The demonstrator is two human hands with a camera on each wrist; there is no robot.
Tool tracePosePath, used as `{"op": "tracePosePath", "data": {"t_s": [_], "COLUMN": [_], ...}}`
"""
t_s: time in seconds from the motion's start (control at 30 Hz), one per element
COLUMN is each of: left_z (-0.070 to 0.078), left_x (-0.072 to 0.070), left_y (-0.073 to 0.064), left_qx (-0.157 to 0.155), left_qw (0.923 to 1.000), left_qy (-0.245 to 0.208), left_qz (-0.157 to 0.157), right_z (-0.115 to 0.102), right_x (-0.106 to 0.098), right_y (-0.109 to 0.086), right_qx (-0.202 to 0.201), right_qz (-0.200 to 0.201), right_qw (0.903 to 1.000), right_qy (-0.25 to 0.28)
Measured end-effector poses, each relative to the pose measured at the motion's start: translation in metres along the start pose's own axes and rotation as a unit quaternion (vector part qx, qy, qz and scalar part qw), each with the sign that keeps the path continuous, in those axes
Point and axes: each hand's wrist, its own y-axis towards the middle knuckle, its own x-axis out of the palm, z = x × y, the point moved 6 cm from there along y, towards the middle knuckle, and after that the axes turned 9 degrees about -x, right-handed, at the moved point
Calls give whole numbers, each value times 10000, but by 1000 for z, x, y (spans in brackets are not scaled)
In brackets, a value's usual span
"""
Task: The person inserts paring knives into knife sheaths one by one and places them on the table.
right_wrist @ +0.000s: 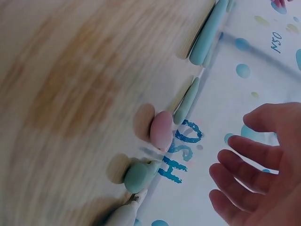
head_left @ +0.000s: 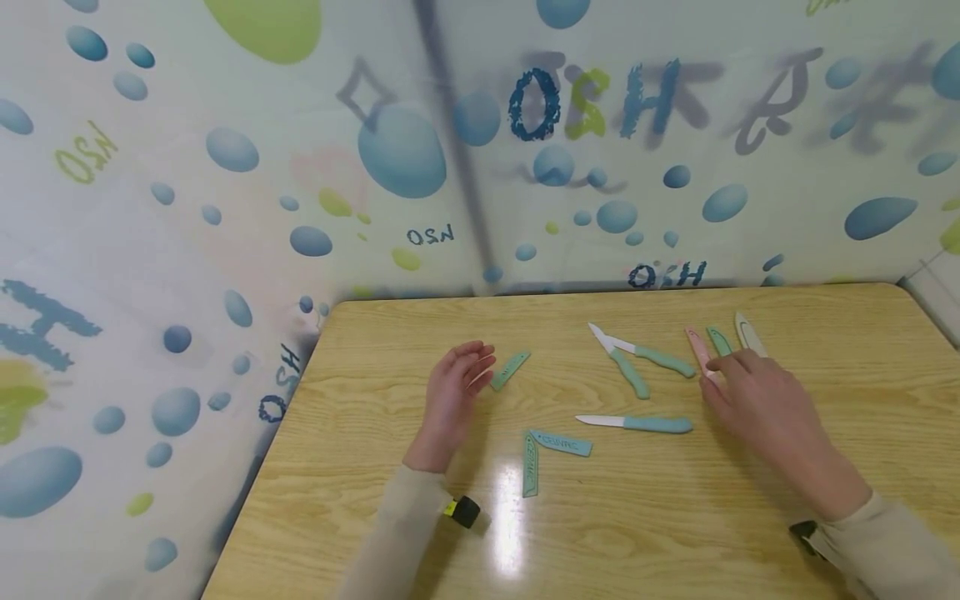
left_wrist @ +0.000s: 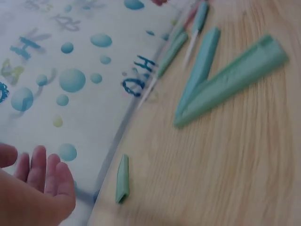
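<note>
My right hand (head_left: 757, 404) hovers at the right over a row of a pink knife (head_left: 697, 343), a green knife (head_left: 719, 339) and a white knife (head_left: 748, 335), partly hiding them. In the right wrist view its fingers are loosely spread and grip nothing. My left hand (head_left: 453, 387), fingers relaxed and holding nothing, is beside a small green blade sheath (head_left: 511, 372). Two green-handled knives (head_left: 630, 375) with bare white blades lie crossed at the middle. Nearer me is a blue-handled knife (head_left: 657, 425), its blade bare. A blue sheath (head_left: 566, 444) and another green sheath (head_left: 531, 468) meet at their tips.
Everything lies on a wood-grain table (head_left: 360, 533). A patterned curtain (head_left: 480, 225) hangs behind and along the left side. A small black and yellow item (head_left: 465, 511) is at my left sleeve, and a dark one (head_left: 805, 537) at my right cuff.
</note>
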Motion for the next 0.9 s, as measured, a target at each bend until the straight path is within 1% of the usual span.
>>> {"op": "tracePosePath", "data": {"t_s": [0.03,0.1,0.2,0.27,0.3,0.33,0.43,0.57,0.63,0.73,0.8,0.83,0.87,0.9], "left_z": [2,6,9,9,9,9,10,10,10,8,6,4,3,1], "left_x": [-1,-1,-2,-2,-2,-1,1,10,15,22,26,28,30,33], "left_y": [1,3,8,12,14,16,21,27,29,32,34,35,37,38], "left_qx": [88,264,442,501,522,549,664,823,875,858,842,830,836,855], "left_qw": [9995,9953,9841,9725,9658,9574,9249,8798,8620,8356,8135,8013,7875,7703], "left_qy": [294,913,1696,2249,2515,2811,3730,4662,4962,5388,5720,5893,6077,6293], "left_qz": [-59,-175,-297,-341,-367,-367,-336,-431,-548,-631,-623,-611,-592,-585], "right_z": [0,-1,-1,-2,-2,-2,-4,-5,-6,-7,-8,-9,-9,-9], "right_x": [0,0,0,1,1,1,2,2,3,4,4,4,4,5], "right_y": [0,0,0,-1,-1,-1,-1,-1,-1,-2,-1,-2,-2,-2], "right_qx": [-3,-33,-19,-2,11,32,60,145,179,202,200,203,216,222], "right_qz": [-5,-7,-13,-36,-55,-86,-143,-249,-305,-364,-393,-417,-453,-483], "right_qw": [10000,10000,9999,9999,9999,9998,9997,9993,9990,9986,9984,9983,9980,9978], "right_qy": [20,65,123,151,157,170,197,256,284,330,352,365,380,404]}}
